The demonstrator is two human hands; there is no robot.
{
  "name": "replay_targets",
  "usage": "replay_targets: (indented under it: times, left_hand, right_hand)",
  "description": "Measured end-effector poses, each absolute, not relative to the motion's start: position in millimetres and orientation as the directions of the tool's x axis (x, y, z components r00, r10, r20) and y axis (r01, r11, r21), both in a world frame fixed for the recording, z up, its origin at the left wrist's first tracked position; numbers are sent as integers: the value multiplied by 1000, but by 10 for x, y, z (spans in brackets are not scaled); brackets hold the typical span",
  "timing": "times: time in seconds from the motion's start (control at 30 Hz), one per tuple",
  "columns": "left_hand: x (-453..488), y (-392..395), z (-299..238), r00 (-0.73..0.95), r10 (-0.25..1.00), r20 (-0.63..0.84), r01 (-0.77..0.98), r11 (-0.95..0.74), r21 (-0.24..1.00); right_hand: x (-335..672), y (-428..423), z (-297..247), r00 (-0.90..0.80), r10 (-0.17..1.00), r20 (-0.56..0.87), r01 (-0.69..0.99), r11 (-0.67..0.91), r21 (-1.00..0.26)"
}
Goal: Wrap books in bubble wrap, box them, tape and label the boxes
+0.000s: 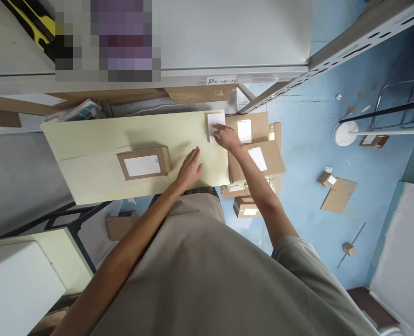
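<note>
On the pale yellow tabletop [98, 135] my left hand [189, 170] lies with fingers stretched out, just right of a small cardboard box [167, 161]. That box bears a white label [142, 165] on its upper face. My right hand [227, 136] reaches to the table's right end, fingers curled at the edge of a white stack of paper slips [212, 120]. Its fingertips touch the stack; whether a single slip is pinched is too small to tell. Beyond that end, cardboard boxes with white labels [258, 158] are piled up.
A grey metal shelf [235, 37] spans the far side, its upright [333, 51] at right. Another carton [123, 225] sits below the table at left. Flattened cardboard [339, 195] and a white round-based stand [346, 134] are on the blue floor. A white surface [21, 284] is lower left.
</note>
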State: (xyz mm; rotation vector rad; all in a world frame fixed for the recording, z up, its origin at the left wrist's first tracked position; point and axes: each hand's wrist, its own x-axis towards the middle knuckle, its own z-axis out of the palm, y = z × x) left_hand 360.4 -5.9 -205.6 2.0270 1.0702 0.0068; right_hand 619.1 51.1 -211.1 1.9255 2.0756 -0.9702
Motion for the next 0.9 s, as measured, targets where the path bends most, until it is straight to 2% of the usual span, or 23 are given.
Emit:
replay_targets:
  times: [0.1, 0.27, 0.47, 0.63, 0.8, 0.9]
  left_hand:
    - [3773, 61, -2120, 666, 652, -362, 682, -338, 648]
    - [4309, 492, -2271, 732, 529, -430, 670, -441, 598]
    - [4728, 981, -2369, 635, 503, -586, 772, -395, 498]
    - [4794, 1082, -2451, 636, 520, -570, 769, -375, 517]
    - [4816, 1051, -2521, 639, 549, -539, 764, -373, 526]
    - [4820, 1052, -2547, 643, 560, -522, 757, -362, 545]
  right_hand:
    - [6186, 645, -1995, -55, 880, -471, 953, -95, -288]
    - [6263, 931, -1718, 51, 968, -245, 945, -126, -300]
    - [6347, 1095, -1594, 106, 984, -143, 943, -145, -300]
    - [6385, 1064, -1694, 92, 988, -123, 924, -131, -358]
    - [6360, 1069, -1756, 96, 984, -150, 932, -142, -332]
    - [6356, 1094, -1817, 61, 989, -137, 926, -108, -362]
